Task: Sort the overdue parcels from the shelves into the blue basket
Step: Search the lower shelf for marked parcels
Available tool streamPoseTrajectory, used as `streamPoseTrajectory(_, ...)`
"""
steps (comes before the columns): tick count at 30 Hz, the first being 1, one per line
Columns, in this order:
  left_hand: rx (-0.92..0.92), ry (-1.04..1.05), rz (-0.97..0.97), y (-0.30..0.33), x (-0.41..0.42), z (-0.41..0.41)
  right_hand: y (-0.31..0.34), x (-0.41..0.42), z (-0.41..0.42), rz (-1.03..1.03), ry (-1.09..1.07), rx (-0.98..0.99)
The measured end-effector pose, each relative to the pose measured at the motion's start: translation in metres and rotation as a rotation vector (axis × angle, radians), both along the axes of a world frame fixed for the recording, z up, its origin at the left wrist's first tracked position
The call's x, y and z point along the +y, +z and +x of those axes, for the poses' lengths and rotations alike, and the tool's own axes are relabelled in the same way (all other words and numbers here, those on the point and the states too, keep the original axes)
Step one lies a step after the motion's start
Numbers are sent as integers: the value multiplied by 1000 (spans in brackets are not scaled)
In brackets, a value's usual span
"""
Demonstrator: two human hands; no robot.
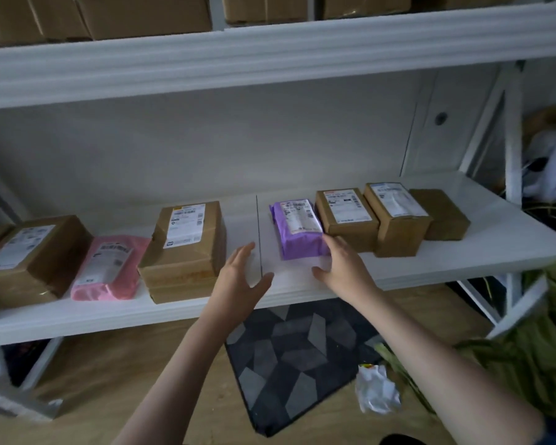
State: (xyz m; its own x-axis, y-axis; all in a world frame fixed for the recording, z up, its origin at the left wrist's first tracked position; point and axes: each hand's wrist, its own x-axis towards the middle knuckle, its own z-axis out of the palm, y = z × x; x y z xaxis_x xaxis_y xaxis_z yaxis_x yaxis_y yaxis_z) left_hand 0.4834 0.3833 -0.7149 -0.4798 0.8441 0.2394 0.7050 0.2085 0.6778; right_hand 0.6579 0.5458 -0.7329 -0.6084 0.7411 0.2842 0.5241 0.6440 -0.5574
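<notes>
purple crinkled plastic parcel [299,229] between open hands, right hand [344,264] touching

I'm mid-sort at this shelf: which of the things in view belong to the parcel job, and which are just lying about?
Belongs to the job:
purple plastic mailer, touched by the right hand
pink plastic mailer
brown cardboard parcels, such as the labelled box beside the open left hand
white shelf board

Lying about:
crumpled white wrapper on the floor
grey patterned mat
green fabric

The blue basket is not in view.
</notes>
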Motion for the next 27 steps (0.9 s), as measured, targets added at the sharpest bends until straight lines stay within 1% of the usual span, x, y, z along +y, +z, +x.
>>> streamPoseTrajectory(2, 5, 26, -67, -8, 20, -4, -4, 2, 0, 21, -29, 32)
streamPoseTrajectory(6, 38, 44, -153, -23, 56, -7, -6, 17, -5, 112, -110, -65)
streamPoseTrajectory(8, 47, 40, -206, -30, 76, -12, -1, 27, -9, 97, -133, -99)
streamPoseTrajectory(11, 81, 40, -328, -29, 105, -20, 7, 44, -17, -1, -98, -175)
streamPoseTrajectory(12, 65, 39, -327, -29, 112, -25, 8, 48, -20, -30, -82, -204)
streamPoseTrajectory(15, 4, 14, -244, -27, 123, -33, 7, 59, -30, -73, -45, -218)
streamPoseTrajectory(18, -22, -47, -193, -27, 124, -33, 5, 56, -39, -59, 27, -272)
streamPoseTrajectory(22, -102, -122, -130, -27, 118, -19, -1, 47, -44, -28, 58, -240)
streamPoseTrajectory(24, -97, -156, -120, -26, 110, -12, -3, 42, -43, 4, 71, -224)
streamPoseTrajectory(27, -42, -180, -114, -24, 92, -4, -7, 32, -39, 14, 71, -183)
